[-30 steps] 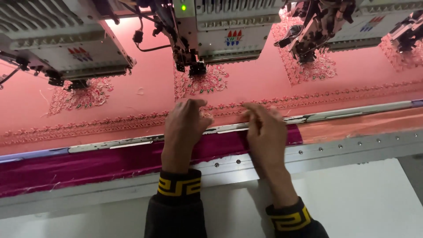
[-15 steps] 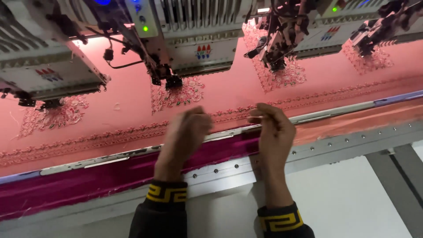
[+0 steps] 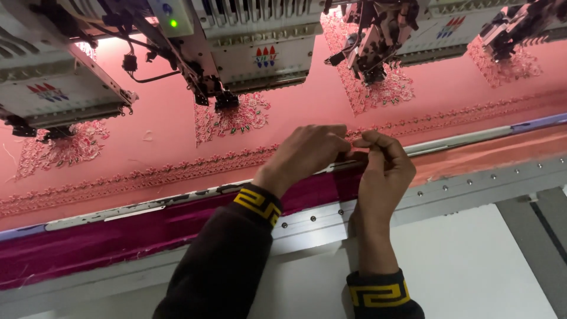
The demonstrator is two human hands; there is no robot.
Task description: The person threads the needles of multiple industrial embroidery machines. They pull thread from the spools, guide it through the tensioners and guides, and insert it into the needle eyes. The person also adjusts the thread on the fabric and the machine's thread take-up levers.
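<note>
At the pink fabric (image 3: 331, 112) edge, left hand (image 3: 307, 152) and right hand (image 3: 381, 168) touching, each grip pinched shut, contents hidden

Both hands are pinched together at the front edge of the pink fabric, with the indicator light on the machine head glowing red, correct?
Not quite. The head view shows the indicator light glowing green, not red. The left hand and right hand do meet at the front edge of the pink fabric.
</note>
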